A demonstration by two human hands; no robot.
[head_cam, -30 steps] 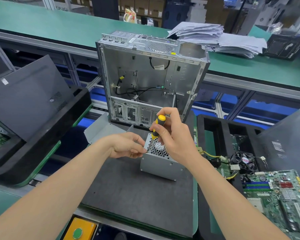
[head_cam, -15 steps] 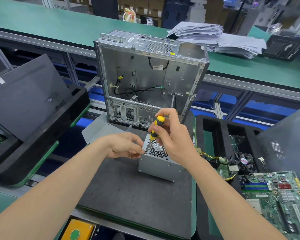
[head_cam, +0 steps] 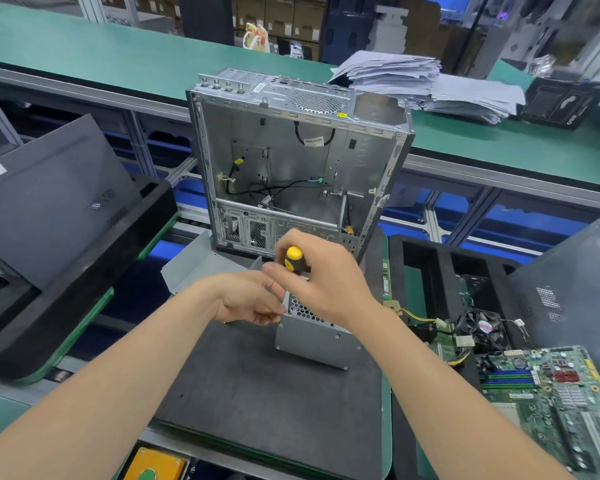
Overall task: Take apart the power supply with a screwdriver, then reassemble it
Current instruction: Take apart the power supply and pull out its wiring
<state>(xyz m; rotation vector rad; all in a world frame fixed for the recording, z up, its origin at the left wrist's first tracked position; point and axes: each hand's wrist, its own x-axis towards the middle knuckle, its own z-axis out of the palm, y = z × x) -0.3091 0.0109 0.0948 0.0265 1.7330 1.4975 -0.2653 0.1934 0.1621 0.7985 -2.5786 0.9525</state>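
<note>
while the power supply is already out of the chassis and sits on the dark mat toward its far edge, right of centre, the box itself looks closed up. so i'd judge we're at the screw stage on its top face. can't tell from this whether screws are coming out or going back in. right hand has its fingers curled round the yellow-and-black handle of the screwdriver, held near upright and pointing down at the unit's top left corner; the tip is hard to make out between the hands. left hand pinches that same corner between thumb and fingers, steadying it as i read it. no way to see if it also has a screw. a bent grey sheet-metal piece lies at the mat's far left corner, maybe a cover. if this is teardown, opening the casing and the whole rebuild are left. materials: psu is a boxy, matte bare-steel shell with a honeycomb-punched vent on top and a plain side wall with small slots. mat is flat, dark grey, foam-like. chassis is the same bare steel, open side toward us, loose black cables inside. green motherboard and a black fan sit off the mat's right edge.
</note>
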